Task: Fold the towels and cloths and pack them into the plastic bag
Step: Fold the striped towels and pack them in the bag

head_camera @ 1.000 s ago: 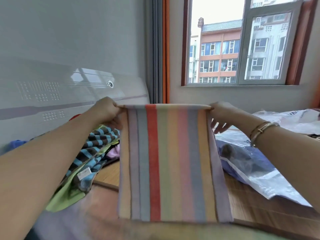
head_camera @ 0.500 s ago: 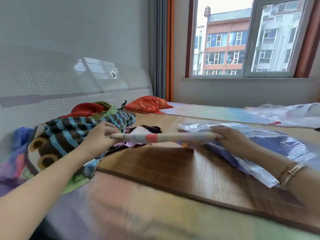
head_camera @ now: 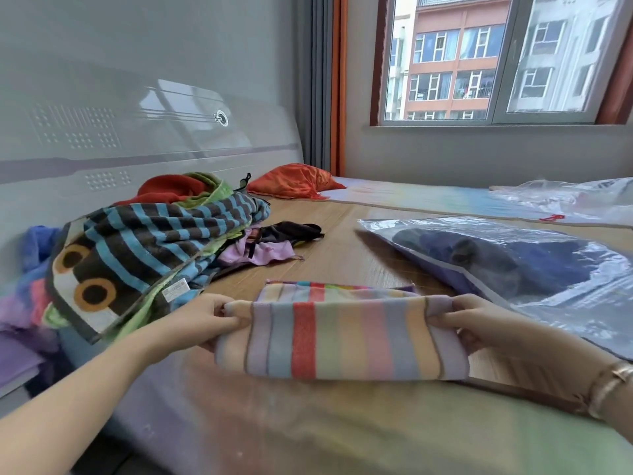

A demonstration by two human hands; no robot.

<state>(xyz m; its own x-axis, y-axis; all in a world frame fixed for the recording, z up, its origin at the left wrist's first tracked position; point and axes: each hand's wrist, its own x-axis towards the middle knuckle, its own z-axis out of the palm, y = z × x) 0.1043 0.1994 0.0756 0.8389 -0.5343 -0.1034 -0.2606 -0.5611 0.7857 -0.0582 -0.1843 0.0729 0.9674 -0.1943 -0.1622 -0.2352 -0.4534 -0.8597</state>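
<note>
Lying across the near part of the bed (head_camera: pixel 376 440), on the bamboo mat (head_camera: pixel 346 241), the striped towel (head_camera: pixel 342 337) is folded over on itself, with its long axis running left to right in front of the person and its stripes pointing away toward the window (head_camera: pixel 496 60). The heap of unfolded towels (head_camera: pixel 147 248) sits just to the left, and the plastic bag (head_camera: pixel 513 265), already holding something dark blue, lies to the right with what looks like its mouth toward the towel, though I cannot be sure. The left hand (head_camera: pixel 205 320) pinches the towel's left end and the right hand (head_camera: pixel 469 320) pinches the right end, both with fingers curled round the fold. The likely trouble is that the layers slip out of line if one end is dropped sooner than the other, leaving a crooked fold; the heap's edge could also snag the towel's left end. A lopsided bundle might then catch on the bag's limp film.
</note>
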